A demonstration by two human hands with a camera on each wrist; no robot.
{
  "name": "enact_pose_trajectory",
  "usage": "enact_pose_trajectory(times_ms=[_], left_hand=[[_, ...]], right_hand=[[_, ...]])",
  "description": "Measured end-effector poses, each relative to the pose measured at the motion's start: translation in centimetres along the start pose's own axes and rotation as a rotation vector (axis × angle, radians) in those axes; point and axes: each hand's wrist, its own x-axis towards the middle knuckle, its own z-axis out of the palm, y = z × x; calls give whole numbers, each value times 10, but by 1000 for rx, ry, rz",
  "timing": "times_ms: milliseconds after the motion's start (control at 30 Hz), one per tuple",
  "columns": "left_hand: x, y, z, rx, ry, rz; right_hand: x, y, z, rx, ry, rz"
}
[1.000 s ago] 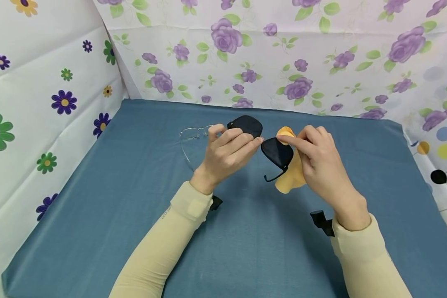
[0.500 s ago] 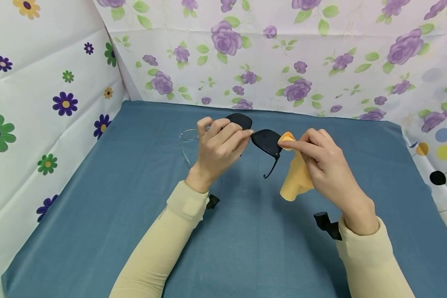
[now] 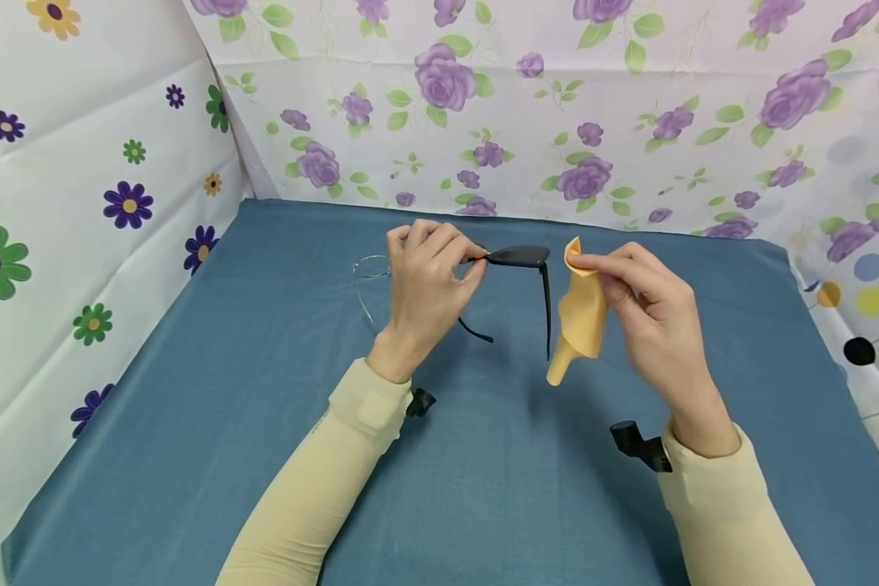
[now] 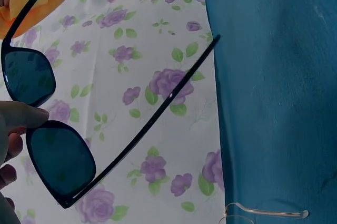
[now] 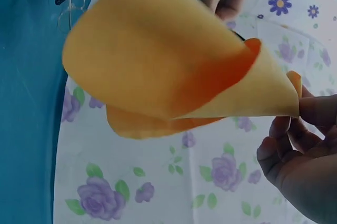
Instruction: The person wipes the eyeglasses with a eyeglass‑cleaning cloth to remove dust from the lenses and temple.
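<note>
My left hand [image 3: 430,281] pinches black sunglasses [image 3: 518,257] by the bridge, holding them above the table. In the left wrist view both dark lenses [image 4: 62,161] show, and the temple arms [image 4: 171,96] stand unfolded. A yellow-orange cloth [image 3: 583,313] hangs from my right hand [image 3: 655,317], pinched at its top corner between thumb and fingers. The cloth is just right of the sunglasses, apart from them in the head view. It covers most of the sunglasses in the right wrist view, where the cloth [image 5: 158,50] looks folded over itself.
Thin wire-framed eyeglasses [image 3: 366,268] lie on the blue table cover [image 3: 264,391] behind my left hand, which partly hides them. A flowered sheet [image 3: 513,106] hangs behind the table. Small black wrist cameras [image 3: 639,443] sit at both cuffs.
My left hand has shifted a little left and turned the sunglasses from lens-facing to edge-on. My right hand has drawn the cloth off the lens, to the right.
</note>
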Motion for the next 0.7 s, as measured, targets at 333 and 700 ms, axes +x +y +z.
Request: enact_pose_trajectory(times_ms=[333,700], left_hand=[[0,5,2,14,19,19],[0,4,0,10,63,39]], right_hand=[[-1,5,12,-33,-8,-32],[0,2,13,-124,-6,-61]])
